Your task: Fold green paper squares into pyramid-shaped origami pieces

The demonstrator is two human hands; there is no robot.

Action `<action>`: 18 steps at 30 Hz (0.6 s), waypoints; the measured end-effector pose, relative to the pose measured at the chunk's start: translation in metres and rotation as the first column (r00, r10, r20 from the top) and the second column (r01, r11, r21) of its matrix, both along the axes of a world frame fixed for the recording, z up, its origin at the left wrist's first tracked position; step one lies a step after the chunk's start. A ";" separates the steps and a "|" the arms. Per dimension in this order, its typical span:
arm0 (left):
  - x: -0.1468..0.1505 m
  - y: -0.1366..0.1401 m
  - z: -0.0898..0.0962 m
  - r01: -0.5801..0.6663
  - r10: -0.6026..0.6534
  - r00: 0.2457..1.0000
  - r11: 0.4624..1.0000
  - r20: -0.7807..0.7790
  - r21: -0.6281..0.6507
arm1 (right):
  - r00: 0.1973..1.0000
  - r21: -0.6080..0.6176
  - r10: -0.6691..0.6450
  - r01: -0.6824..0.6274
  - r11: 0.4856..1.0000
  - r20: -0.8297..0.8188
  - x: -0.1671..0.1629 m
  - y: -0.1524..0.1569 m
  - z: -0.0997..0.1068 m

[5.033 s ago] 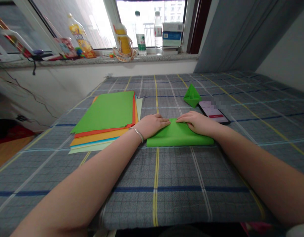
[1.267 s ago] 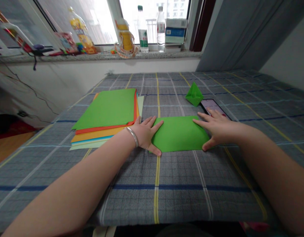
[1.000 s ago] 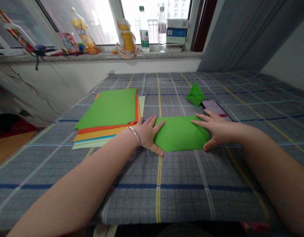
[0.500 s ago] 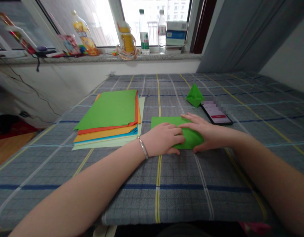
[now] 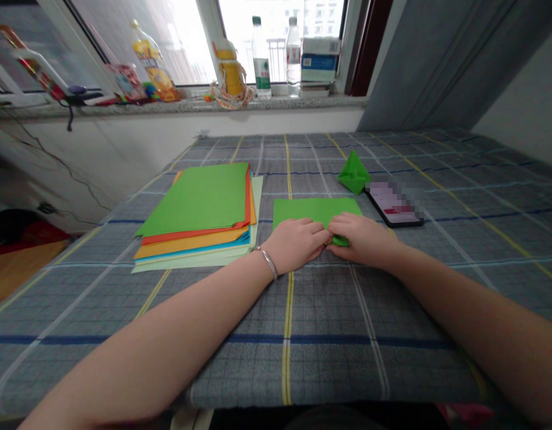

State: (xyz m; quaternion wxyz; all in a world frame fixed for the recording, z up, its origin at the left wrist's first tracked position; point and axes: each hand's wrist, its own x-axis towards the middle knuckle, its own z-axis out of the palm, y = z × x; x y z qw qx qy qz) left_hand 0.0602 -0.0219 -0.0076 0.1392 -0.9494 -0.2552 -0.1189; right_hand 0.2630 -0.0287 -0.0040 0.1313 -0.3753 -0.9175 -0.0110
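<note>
A green sheet of paper (image 5: 315,208) lies in front of me, and both hands are at its near edge. My left hand (image 5: 301,243) has its fingers curled together on that edge. Close beside it, my right hand (image 5: 358,237) pinches the near edge, where a small bit of green shows below the fingers. The fingertips of the two hands almost meet. Beyond my right hand stands a folded green paper shape (image 5: 353,173) with a pointed top. A phone (image 5: 394,206) rests next to it, its screen partly blurred.
On the left lies a stack of coloured paper (image 5: 204,197), green on top, with red, orange, blue and pale sheets beneath. A plaid cloth (image 5: 240,370) covers the table. Bottles, a yellow flask (image 5: 232,74) and boxes (image 5: 319,65) line the windowsill.
The right hand has moved slightly nearer and closed its fingers at the paper's near edge. The left hand has curled in beside it. The sheet has shifted a little away from me.
</note>
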 end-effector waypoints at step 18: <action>0.002 -0.003 0.005 -0.073 0.073 0.997 0.996 -0.002 0.048 | 0.997 -0.020 0.052 -0.054 0.998 -0.063 0.008 0.004 0.003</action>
